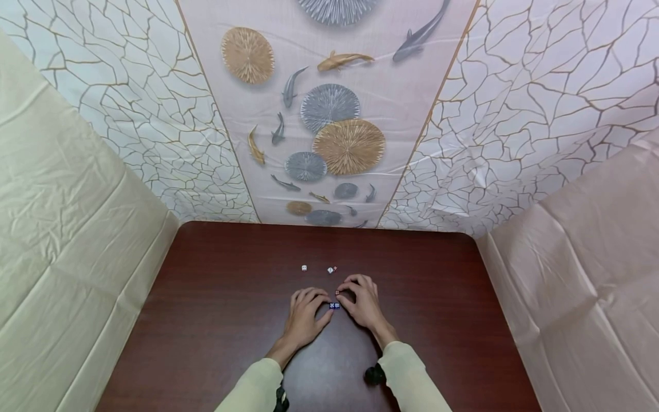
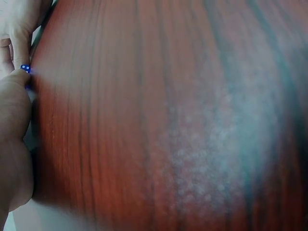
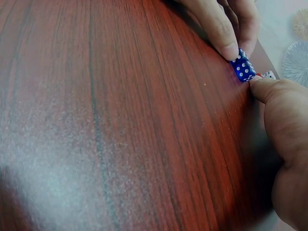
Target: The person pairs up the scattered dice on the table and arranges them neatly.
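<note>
Right wrist view shows glossy, deep-blue dice [image 3: 244, 70] dotted with white.

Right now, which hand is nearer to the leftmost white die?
Left. In the head view, the left hand lies just below the leftmost white die, pinching the blue dice; the right hand is farther, to its right, pinching the red die.

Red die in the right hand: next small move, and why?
Probably bring the red die to the blue dice: the right hand pinches it just beyond them, while the left hand holds the pair.
</note>
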